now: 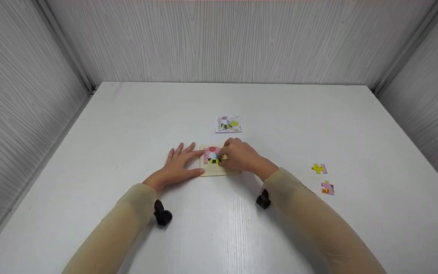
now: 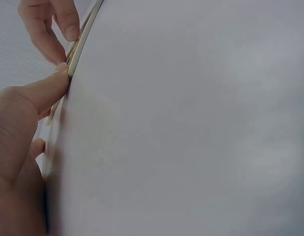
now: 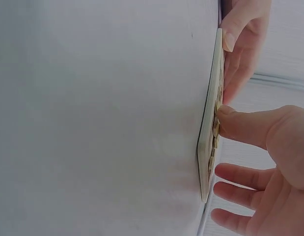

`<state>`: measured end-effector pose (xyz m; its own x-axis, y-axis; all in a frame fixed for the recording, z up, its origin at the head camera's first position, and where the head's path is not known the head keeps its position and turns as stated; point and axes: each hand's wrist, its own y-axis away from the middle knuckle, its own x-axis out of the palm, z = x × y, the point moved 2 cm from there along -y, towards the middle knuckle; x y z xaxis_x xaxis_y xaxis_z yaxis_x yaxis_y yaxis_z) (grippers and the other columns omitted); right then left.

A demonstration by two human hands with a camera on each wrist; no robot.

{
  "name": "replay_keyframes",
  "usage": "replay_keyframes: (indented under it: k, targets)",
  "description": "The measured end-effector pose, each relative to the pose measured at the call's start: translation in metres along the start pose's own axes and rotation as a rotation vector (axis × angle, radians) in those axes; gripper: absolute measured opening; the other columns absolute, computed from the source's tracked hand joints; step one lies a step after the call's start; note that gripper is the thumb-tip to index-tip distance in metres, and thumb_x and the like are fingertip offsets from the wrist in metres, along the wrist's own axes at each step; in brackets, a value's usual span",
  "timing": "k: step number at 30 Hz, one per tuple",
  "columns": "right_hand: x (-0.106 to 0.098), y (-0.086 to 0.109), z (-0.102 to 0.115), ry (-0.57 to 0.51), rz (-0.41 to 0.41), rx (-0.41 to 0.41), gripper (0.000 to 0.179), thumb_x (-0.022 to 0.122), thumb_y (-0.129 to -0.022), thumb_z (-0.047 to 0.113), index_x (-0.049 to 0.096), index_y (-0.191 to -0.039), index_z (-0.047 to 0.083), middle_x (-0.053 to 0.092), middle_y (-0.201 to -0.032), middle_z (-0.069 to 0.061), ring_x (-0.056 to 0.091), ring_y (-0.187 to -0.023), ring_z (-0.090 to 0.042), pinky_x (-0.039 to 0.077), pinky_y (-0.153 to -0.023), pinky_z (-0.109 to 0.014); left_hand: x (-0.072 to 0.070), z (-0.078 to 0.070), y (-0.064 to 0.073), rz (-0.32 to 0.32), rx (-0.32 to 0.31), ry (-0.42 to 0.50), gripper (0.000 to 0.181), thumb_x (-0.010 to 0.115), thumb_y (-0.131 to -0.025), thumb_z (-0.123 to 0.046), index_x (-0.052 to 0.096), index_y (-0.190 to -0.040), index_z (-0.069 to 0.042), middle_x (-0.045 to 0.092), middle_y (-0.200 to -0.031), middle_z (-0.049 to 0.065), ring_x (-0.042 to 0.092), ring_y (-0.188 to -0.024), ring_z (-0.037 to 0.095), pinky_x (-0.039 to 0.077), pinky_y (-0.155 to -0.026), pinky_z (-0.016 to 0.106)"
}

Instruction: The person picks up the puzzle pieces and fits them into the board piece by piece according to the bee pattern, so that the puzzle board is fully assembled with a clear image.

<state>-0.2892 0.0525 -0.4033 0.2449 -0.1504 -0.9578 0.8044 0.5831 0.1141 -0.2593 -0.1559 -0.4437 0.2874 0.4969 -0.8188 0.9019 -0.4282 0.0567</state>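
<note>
A small wooden puzzle board (image 1: 219, 172) lies on the white table, partly filled with pieces showing a bee and a pink-red flower. My left hand (image 1: 179, 167) rests at its left side with fingers spread, the thumb and index finger touching the edge. From the right, my right hand (image 1: 240, 155) reaches over the board and pinches a puzzle piece (image 1: 224, 156) between thumb and index finger, beside the bee picture. In the right wrist view, the thumb (image 3: 235, 120) presses low at the pieces, while other fingers extend past the board. Much of the pinched piece is hidden.
Beyond the board lies a picture card (image 1: 229, 124) with the same bee design. Two loose pieces, one yellow and pink (image 1: 319, 168) and one mostly pink (image 1: 327, 188), lie to the right. Grey wood-grain panels (image 1: 219, 42) enclose the table at the back and sides.
</note>
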Motion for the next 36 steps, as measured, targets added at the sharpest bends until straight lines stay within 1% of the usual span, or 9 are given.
replay_keyframes:
  k: [5, 11, 17, 22, 30, 34, 36]
  targets:
    - [-0.0003, -0.0026, -0.0014, 0.005, -0.006, 0.015, 0.026, 0.069, -0.085, 0.020, 0.069, -0.111, 0.017, 0.055, -0.117, -0.007, 0.048, -0.107, -0.024, 0.041, -0.093, -0.041, -0.0003, -0.0015, 0.0002, -0.009, -0.002, -0.004, 0.067, 0.057, -0.086, -0.053, 0.038, -0.143, -0.024, 0.012, -0.155, 0.008, -0.006, -0.140, 0.034, -0.010, -0.107, 0.051]
    - [0.0029, -0.0051, -0.0039, 0.001, -0.020, 0.042, 0.035, 0.072, -0.082, 0.020, 0.064, -0.117, 0.016, 0.056, -0.118, -0.006, 0.050, -0.108, -0.023, 0.041, -0.095, -0.038, -0.0017, -0.0053, 0.0015, -0.011, 0.013, -0.014, 0.066, 0.057, -0.086, -0.050, 0.039, -0.143, -0.022, 0.013, -0.154, 0.011, -0.005, -0.139, 0.037, -0.009, -0.107, 0.054]
    - [0.0047, -0.0067, -0.0040, -0.003, -0.011, 0.048, 0.034, 0.070, -0.084, 0.020, 0.066, -0.117, 0.017, 0.054, -0.120, -0.006, 0.048, -0.109, -0.022, 0.040, -0.097, -0.037, -0.0016, -0.0046, 0.0015, 0.005, -0.007, -0.017, 0.067, 0.056, -0.087, -0.052, 0.037, -0.144, -0.024, 0.010, -0.155, 0.008, -0.007, -0.140, 0.034, -0.010, -0.107, 0.052]
    - [0.0041, -0.0066, -0.0026, 0.012, -0.010, 0.026, 0.032, 0.069, -0.085, 0.019, 0.067, -0.117, 0.016, 0.055, -0.119, -0.006, 0.048, -0.108, -0.022, 0.040, -0.097, -0.036, -0.0009, -0.0032, 0.0012, 0.005, -0.015, -0.014, 0.067, 0.056, -0.086, -0.052, 0.037, -0.144, -0.025, 0.010, -0.155, 0.007, -0.008, -0.140, 0.032, -0.011, -0.107, 0.051]
    - [0.0023, -0.0047, -0.0008, 0.048, -0.007, -0.001, 0.027, 0.064, -0.088, 0.017, 0.068, -0.115, 0.014, 0.055, -0.118, -0.007, 0.048, -0.107, -0.022, 0.041, -0.095, -0.037, -0.0009, -0.0031, 0.0010, -0.003, -0.005, -0.007, 0.066, 0.056, -0.086, -0.052, 0.037, -0.144, -0.026, 0.011, -0.155, 0.007, -0.007, -0.140, 0.033, -0.010, -0.107, 0.052]
    - [0.0018, -0.0047, -0.0003, 0.072, -0.019, -0.034, 0.026, 0.065, -0.088, 0.016, 0.069, -0.114, 0.014, 0.056, -0.118, -0.007, 0.049, -0.107, -0.024, 0.042, -0.093, -0.040, -0.0007, -0.0030, 0.0009, -0.009, -0.002, -0.003, 0.066, 0.057, -0.086, -0.051, 0.038, -0.143, -0.025, 0.011, -0.155, 0.007, -0.007, -0.140, 0.034, -0.010, -0.107, 0.052]
    - [0.0015, -0.0042, -0.0005, 0.069, -0.013, -0.035, 0.027, 0.065, -0.088, 0.017, 0.069, -0.114, 0.015, 0.056, -0.119, -0.007, 0.049, -0.108, -0.024, 0.041, -0.093, -0.042, -0.0004, -0.0029, 0.0009, -0.011, -0.002, 0.000, 0.066, 0.058, -0.086, -0.051, 0.039, -0.143, -0.025, 0.012, -0.155, 0.008, -0.007, -0.140, 0.034, -0.010, -0.107, 0.052]
